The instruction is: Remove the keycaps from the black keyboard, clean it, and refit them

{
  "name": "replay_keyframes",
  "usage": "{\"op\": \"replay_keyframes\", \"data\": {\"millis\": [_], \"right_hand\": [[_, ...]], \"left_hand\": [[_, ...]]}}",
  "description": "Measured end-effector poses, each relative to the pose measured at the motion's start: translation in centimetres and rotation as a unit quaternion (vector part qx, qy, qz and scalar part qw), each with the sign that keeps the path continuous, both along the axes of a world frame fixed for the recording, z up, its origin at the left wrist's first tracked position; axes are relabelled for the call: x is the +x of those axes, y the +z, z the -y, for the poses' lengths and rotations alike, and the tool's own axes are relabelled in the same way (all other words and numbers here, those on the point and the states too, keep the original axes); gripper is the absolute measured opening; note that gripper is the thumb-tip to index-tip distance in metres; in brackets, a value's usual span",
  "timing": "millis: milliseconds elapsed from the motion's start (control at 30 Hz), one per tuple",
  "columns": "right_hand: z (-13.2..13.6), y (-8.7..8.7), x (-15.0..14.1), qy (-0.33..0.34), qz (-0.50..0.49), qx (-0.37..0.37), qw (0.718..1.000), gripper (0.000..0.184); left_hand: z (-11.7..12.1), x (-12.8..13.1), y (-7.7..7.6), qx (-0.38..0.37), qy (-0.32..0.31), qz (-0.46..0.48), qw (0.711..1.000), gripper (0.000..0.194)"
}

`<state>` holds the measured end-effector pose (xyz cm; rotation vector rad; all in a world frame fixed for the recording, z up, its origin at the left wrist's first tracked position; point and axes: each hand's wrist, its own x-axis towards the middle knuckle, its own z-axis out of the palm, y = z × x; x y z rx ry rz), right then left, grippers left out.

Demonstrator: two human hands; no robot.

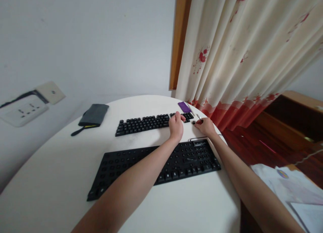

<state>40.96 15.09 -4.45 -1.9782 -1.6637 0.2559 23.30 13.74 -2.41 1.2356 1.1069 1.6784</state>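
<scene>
A: Where did the keyboard (176, 165) sit?

B: Near the middle of the white table (50, 182), below both forearms. Taking its centre as the clock's, a block of loose keycaps (145, 124) lay at 12 o'clock, set out in keyboard-like rows.

A: And the hands?

B: Both were out towards 1 o'clock. The right hand (205, 126) had its grip pinched around a slim metallic tool (199, 117), just beside a small black piece (193, 122). The left hand (176, 127) was curled by the right end of the rows; I couldn't tell whether its grip held anything.

A: How far along was it?

B: Well along one way or only begun the other. Much of the keyboard looked bare of caps, while its near edge, towards 5 o'clock, seemed to have them in place. Whether caps were coming off or going on, one moment didn't show.

A: Anything else about?

B: A purple item (184, 107) at 1 o'clock, a grey pouch (94, 115) at 11, both apart from the keyboard.
</scene>
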Motion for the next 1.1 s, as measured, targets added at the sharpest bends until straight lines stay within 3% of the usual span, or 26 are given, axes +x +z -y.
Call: {"op": "replay_keyframes", "data": {"millis": [433, 1100], "right_hand": [[-2.1, 0.1, -0.4, 0.017, 0.005, -0.006, 1.0, 0.016], [-2.4, -0.3, -0.7, 0.012, -0.006, -0.005, 1.0, 0.018]], "left_hand": [[-0.3, 0.0, -0.4, 0.005, -0.007, -0.003, 1.0, 0.053], [-0.3, 0.0, -0.3, 0.0, -0.003, -0.016, 1.0, 0.051]]}}
